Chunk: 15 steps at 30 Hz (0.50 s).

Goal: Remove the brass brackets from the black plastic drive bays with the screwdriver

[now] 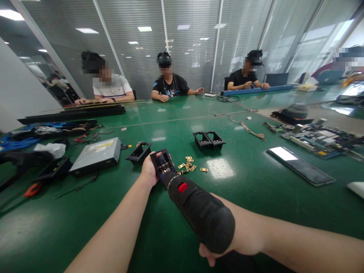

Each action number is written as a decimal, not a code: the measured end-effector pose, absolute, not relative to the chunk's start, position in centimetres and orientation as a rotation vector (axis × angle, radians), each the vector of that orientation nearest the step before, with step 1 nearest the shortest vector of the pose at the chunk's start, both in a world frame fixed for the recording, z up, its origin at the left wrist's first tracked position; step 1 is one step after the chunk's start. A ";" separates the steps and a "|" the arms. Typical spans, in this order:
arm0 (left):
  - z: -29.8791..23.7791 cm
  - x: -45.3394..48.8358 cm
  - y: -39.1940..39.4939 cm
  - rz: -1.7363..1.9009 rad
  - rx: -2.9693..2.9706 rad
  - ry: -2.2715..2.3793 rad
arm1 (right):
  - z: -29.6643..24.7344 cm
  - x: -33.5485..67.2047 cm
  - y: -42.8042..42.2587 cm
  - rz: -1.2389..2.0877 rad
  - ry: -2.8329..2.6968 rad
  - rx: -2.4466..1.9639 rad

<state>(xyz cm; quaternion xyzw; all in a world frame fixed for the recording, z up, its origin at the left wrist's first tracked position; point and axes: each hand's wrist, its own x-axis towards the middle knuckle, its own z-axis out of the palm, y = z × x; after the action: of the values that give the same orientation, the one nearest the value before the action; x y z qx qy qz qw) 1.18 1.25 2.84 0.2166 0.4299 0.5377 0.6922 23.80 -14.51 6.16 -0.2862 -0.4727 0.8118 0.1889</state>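
My left hand (150, 168) is closed round a black plastic housing (159, 158) with metal terminals inside, tilted toward me above the table. In my right hand (212, 252) is a black cordless drill (201, 210) with a red switch on top; its body covers most of that hand. The drill's nose points into the lower end of the housing, where the tip is hidden. Several small brass plates (188, 165) lie loose just beyond the drill. Another black housing (139, 152) sits left of my left hand, and a joined pair of black housings (209, 139) stands farther back.
A silver disc drive (98, 155) lies left, near cables and orange-handled pliers (33, 189). To the right are a dark phone (301, 165) and circuit boards (321, 138). A cord (244, 127) crosses the green table (250, 227). Several people sit along the far side.
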 end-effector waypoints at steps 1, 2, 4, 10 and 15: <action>2.9 1.2 1.3 1.194 0.520 0.986 | 6.1 23.8 -14.5 2.283 -1.324 -0.808; 2.9 1.2 1.3 1.187 0.551 1.008 | 6.1 23.7 -14.5 2.282 -1.323 -0.810; 2.9 1.2 1.3 1.171 0.576 1.025 | 6.0 23.6 -14.4 2.282 -1.335 -0.817; 2.9 1.2 1.3 1.193 0.562 1.014 | 5.9 23.5 -14.2 2.269 -1.369 -0.819; 2.9 1.3 1.1 1.204 0.547 0.986 | 5.0 23.3 -14.3 2.187 -1.395 -0.845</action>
<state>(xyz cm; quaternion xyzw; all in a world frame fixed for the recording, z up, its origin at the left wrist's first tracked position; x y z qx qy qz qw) 1.27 1.15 2.94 0.2434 0.4392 0.5359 0.6787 23.34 -14.27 5.04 -0.3031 -0.5004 0.7845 0.2054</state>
